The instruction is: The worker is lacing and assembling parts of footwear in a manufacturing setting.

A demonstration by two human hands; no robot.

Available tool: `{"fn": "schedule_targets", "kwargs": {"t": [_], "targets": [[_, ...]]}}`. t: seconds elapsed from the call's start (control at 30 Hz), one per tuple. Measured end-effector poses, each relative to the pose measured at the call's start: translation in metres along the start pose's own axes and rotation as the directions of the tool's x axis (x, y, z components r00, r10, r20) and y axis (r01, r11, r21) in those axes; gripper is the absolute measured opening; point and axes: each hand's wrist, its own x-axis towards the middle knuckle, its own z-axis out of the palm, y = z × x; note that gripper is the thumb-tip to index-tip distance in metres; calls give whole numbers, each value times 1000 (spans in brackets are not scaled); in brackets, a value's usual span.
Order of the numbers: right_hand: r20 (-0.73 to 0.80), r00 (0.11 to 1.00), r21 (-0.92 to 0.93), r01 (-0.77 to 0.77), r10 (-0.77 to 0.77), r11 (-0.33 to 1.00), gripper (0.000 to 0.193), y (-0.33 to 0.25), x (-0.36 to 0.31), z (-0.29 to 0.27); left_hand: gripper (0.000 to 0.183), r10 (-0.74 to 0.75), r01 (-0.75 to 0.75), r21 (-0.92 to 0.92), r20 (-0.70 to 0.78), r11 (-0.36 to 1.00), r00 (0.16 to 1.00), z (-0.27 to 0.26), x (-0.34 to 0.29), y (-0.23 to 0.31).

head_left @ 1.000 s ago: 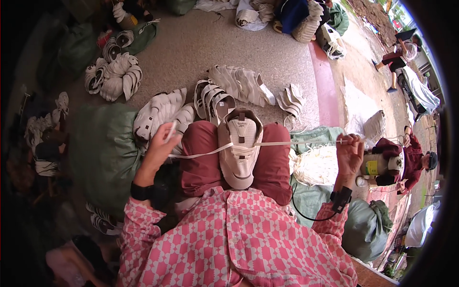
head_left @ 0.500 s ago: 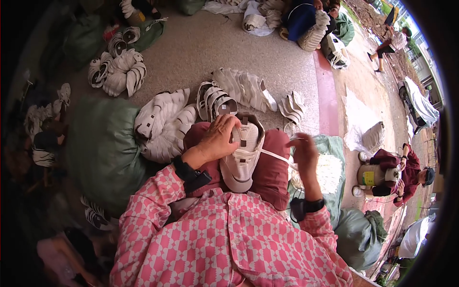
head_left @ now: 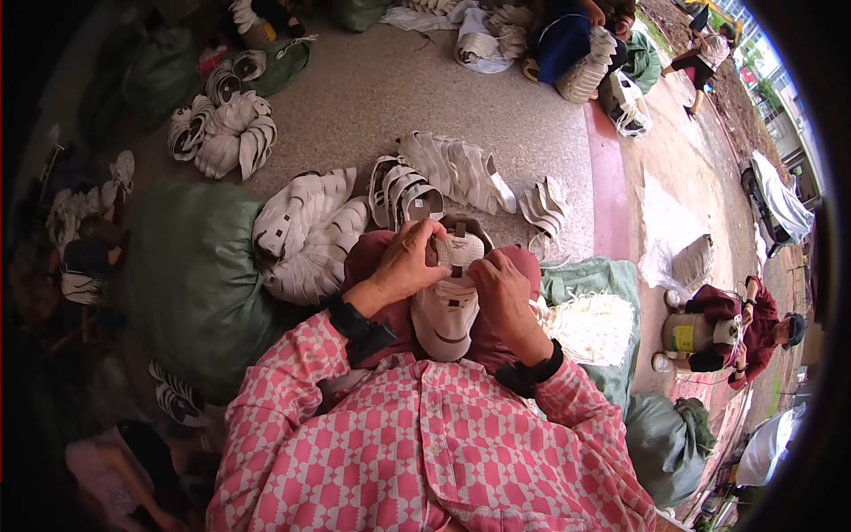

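Note:
A whitish shoe upper (head_left: 441,324) with a mesh tongue and dark loops rests between my knees, its toe toward me. My left hand (head_left: 403,259) grips its left edge beside the tongue, the thumb lying near the dark loop. On the opposite edge, the fingertips of my right hand (head_left: 505,294) are pinched together at the lacing holes. What sits between those fingertips is hidden, and the shoelace cannot be made out clearly there. Just beyond the upper stands a row of nested uppers (head_left: 403,191).
More nested uppers (head_left: 310,230) lean by a bulging green sack (head_left: 191,275) on my left. To my right a bundle of white laces (head_left: 592,328) lies on green sacking (head_left: 620,275). A seated person (head_left: 753,332) works farther right, and another walks outdoors.
My right hand has come in from the right to the upper's right edge, its fingers now pinched. The lace that stretched out to the right no longer shows. My left hand stays put.

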Motion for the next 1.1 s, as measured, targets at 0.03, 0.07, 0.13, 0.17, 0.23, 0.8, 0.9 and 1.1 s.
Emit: {"fn": "schedule_targets", "kwargs": {"t": [0.03,0.07,0.13,0.17,0.23,0.8,0.9,1.1], "targets": [[2,1000,1,5,-5,1000,7,0,0,1,50,-3,3,-5,-5,1000,1000,0,-1,-1],[26,997,124,-73,70,990,6,0,0,1,42,76,-75,43,-11,996,997,1,-2,-2],[65,988,242,-154,143,958,5,1,1,2,34,151,-149,90,-12,985,989,3,-4,-2],[95,981,284,-189,169,940,5,1,3,2,26,163,-160,91,-25,983,986,4,-5,-2],[126,973,322,-223,192,920,5,2,4,0,19,177,-173,90,-41,981,983,6,-8,-1],[193,977,275,-146,94,950,8,2,15,-5,12,150,-151,351,31,924,988,13,-9,22],[306,925,344,-327,224,880,14,7,22,-19,10,262,-249,544,55,801,964,6,-10,34],[378,846,557,-532,375,638,20,11,30,-50,7,348,1,853,-214,522,913,-128,-31,24]]}}
